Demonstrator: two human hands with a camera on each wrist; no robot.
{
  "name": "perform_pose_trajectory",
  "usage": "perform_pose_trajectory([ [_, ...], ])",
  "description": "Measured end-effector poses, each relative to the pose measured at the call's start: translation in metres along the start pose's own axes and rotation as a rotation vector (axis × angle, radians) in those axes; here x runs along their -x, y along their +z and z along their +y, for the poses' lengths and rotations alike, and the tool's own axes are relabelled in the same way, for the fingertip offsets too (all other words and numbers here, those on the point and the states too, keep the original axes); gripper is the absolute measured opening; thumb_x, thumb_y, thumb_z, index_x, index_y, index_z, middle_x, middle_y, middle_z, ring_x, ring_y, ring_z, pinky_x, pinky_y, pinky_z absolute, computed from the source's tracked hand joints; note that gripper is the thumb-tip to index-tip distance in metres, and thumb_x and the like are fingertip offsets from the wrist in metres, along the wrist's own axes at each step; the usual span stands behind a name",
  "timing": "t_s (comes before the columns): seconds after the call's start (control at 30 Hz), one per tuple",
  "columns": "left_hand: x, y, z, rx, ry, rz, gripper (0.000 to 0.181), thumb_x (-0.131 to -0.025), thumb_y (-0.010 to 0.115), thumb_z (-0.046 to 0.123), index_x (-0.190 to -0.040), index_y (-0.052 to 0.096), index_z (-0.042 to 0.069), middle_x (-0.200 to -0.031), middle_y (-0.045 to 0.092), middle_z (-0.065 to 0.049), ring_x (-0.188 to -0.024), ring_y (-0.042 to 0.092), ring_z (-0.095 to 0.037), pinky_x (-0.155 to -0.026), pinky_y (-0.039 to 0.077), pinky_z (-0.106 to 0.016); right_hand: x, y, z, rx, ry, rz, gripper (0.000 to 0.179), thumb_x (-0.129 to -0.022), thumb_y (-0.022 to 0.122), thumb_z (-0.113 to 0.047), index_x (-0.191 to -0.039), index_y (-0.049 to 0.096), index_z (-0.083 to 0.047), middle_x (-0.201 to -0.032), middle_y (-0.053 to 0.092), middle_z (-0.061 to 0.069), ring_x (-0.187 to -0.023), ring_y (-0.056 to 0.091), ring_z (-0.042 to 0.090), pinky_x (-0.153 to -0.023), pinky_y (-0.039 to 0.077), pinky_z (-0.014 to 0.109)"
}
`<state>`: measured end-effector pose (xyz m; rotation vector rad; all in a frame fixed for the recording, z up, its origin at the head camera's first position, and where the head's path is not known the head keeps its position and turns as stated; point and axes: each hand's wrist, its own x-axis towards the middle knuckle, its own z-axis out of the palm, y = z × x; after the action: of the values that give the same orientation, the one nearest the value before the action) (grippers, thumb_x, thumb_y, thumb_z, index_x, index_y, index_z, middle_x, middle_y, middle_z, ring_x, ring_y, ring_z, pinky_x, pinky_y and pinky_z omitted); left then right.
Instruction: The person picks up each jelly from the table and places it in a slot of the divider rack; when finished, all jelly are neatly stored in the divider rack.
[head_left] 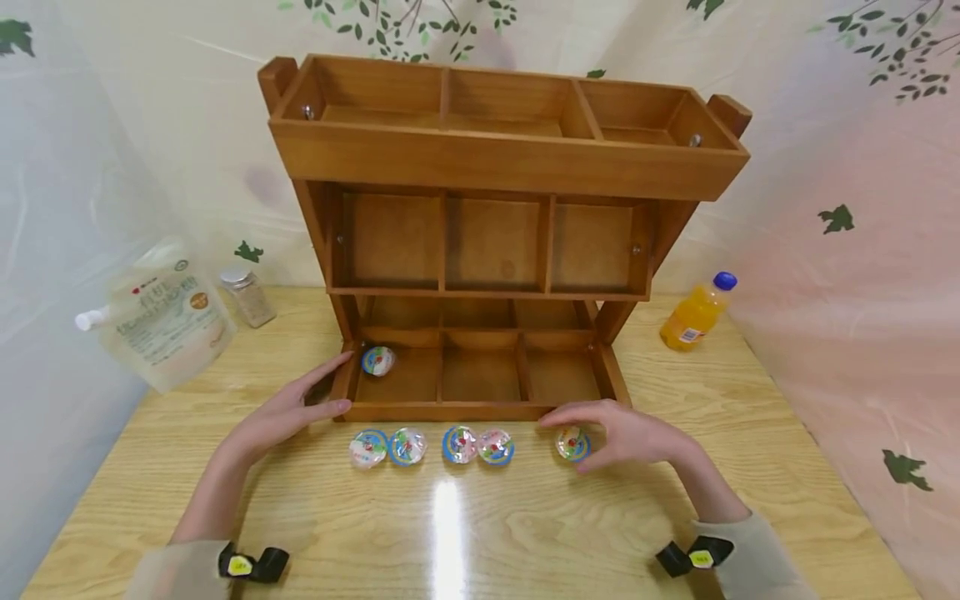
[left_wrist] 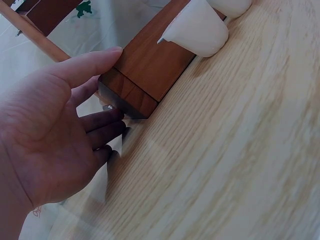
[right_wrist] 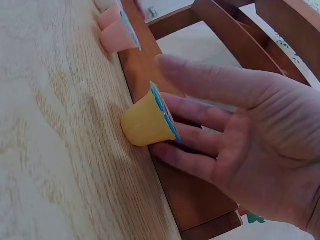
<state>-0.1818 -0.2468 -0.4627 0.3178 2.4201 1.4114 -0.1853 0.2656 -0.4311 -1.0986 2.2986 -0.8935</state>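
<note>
A brown wooden rack point(head_left: 487, 412) with three tiers of compartments stands on the table. My left hand point(head_left: 288, 414) touches the left end of its bottom tray, thumb at the front corner, fingers loosely bent beside the end. Along the tray's front lies a row of small jelly cups: two white ones point(head_left: 368, 448) at left, two pink ones point(head_left: 459, 445) in the middle, and a yellow one point(right_wrist: 146, 122) at right. My right hand point(head_left: 626, 433) is around the yellow cup, its thumb apart from it and its fingers behind. Another jelly cup point(head_left: 378, 361) sits in the bottom-left compartment.
Left of the rack are a translucent spouted pouch point(head_left: 168, 321) and a small jar point(head_left: 248, 297) with a silver lid. An orange drink bottle point(head_left: 694, 317) with a blue cap stands at right. A leaf-patterned curtain point(head_left: 840, 275) surrounds the wooden table point(head_left: 570, 533).
</note>
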Motion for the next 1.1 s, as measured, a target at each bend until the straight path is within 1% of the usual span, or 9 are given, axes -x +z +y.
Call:
perform_pose_trajectory([
  [0.07, 0.0007, -0.0004, 0.0001, -0.003, 0.003, 0.002, 0.075, -0.101, 0.064, 0.039, -0.164, 0.023, 0.039, -0.174, 0.012, -0.013, -0.159, 0.005, -0.048, -0.12, 0.012, -0.077, -0.0006, 0.0002, 0.0013, 0.016, -0.01, -0.015, 0.067, -0.084, 0.086, -0.02, -0.145, 0.059, -0.015, -0.145, 0.063, 0.003, -0.135, 0.057, 0.017, -0.113, 0.048, 0.031],
  [0.2, 0.0003, 0.0, 0.0011, -0.005, 0.005, 0.004, 0.075, -0.101, 0.064, 0.04, -0.164, 0.023, 0.038, -0.174, 0.013, -0.013, -0.159, 0.006, -0.047, -0.12, 0.011, -0.077, 0.001, 0.0002, 0.0033, 0.01, -0.016, -0.023, 0.068, -0.081, 0.088, -0.019, -0.143, 0.06, -0.016, -0.145, 0.064, 0.001, -0.135, 0.057, 0.015, -0.112, 0.047, 0.027],
  [0.33, 0.0002, 0.0, 0.0014, 0.0, 0.0, 0.002, 0.075, -0.101, 0.064, 0.04, -0.164, 0.023, 0.039, -0.175, 0.012, -0.013, -0.16, 0.005, -0.047, -0.12, 0.011, -0.077, 0.0019, -0.0001, 0.0071, -0.014, -0.021, -0.034, 0.067, -0.082, 0.087, -0.015, -0.143, 0.061, -0.016, -0.145, 0.064, 0.002, -0.134, 0.057, 0.013, -0.11, 0.049, 0.027],
  [0.5, 0.0008, -0.0003, 0.0007, 0.011, -0.005, -0.004, 0.074, -0.102, 0.064, 0.038, -0.164, 0.023, 0.039, -0.175, 0.011, -0.013, -0.16, 0.004, -0.048, -0.12, 0.011, -0.078, 0.0007, 0.0006, 0.0095, -0.052, -0.035, -0.055, 0.057, -0.085, 0.083, -0.012, -0.139, 0.063, -0.011, -0.142, 0.065, 0.008, -0.133, 0.059, 0.019, -0.111, 0.049, 0.03],
  [0.6, 0.0008, -0.0002, -0.0001, 0.014, -0.004, -0.003, 0.074, -0.102, 0.064, 0.038, -0.163, 0.023, 0.04, -0.175, 0.011, -0.013, -0.16, 0.004, -0.047, -0.12, 0.011, -0.078, 0.0006, 0.0007, 0.0093, -0.059, -0.034, -0.059, 0.052, -0.087, 0.082, -0.013, -0.136, 0.065, -0.011, -0.139, 0.067, 0.009, -0.131, 0.06, 0.021, -0.111, 0.05, 0.031],
  [0.8, -0.0015, 0.0009, -0.0022, 0.004, 0.006, 0.003, 0.074, -0.101, 0.064, 0.038, -0.163, 0.024, 0.039, -0.174, 0.013, -0.013, -0.16, 0.006, -0.047, -0.12, 0.011, -0.077, 0.0022, 0.0007, 0.0093, -0.037, -0.023, -0.05, 0.047, -0.088, 0.082, -0.017, -0.132, 0.067, -0.014, -0.132, 0.07, 0.005, -0.124, 0.062, 0.014, -0.107, 0.051, 0.029],
  [0.93, -0.0018, 0.0013, -0.0027, 0.004, 0.007, 0.003, 0.074, -0.101, 0.064, 0.039, -0.163, 0.024, 0.04, -0.175, 0.013, -0.012, -0.16, 0.006, -0.047, -0.12, 0.012, -0.077, 0.0032, 0.0004, 0.0089, -0.03, -0.021, -0.047, 0.045, -0.088, 0.082, -0.019, -0.131, 0.068, -0.015, -0.13, 0.071, 0.005, -0.121, 0.063, 0.01, -0.105, 0.052, 0.029],
  [1.1, 0.001, 0.0001, -0.0012, 0.023, -0.002, -0.003, 0.075, -0.101, 0.065, 0.039, -0.163, 0.023, 0.04, -0.175, 0.011, -0.012, -0.159, 0.004, -0.048, -0.12, 0.011, -0.078, 0.0031, -0.0042, 0.0061, -0.015, -0.048, -0.029, 0.044, -0.09, 0.08, -0.015, -0.132, 0.067, -0.015, -0.128, 0.071, 0.004, -0.116, 0.064, 0.008, -0.099, 0.055, 0.028],
])
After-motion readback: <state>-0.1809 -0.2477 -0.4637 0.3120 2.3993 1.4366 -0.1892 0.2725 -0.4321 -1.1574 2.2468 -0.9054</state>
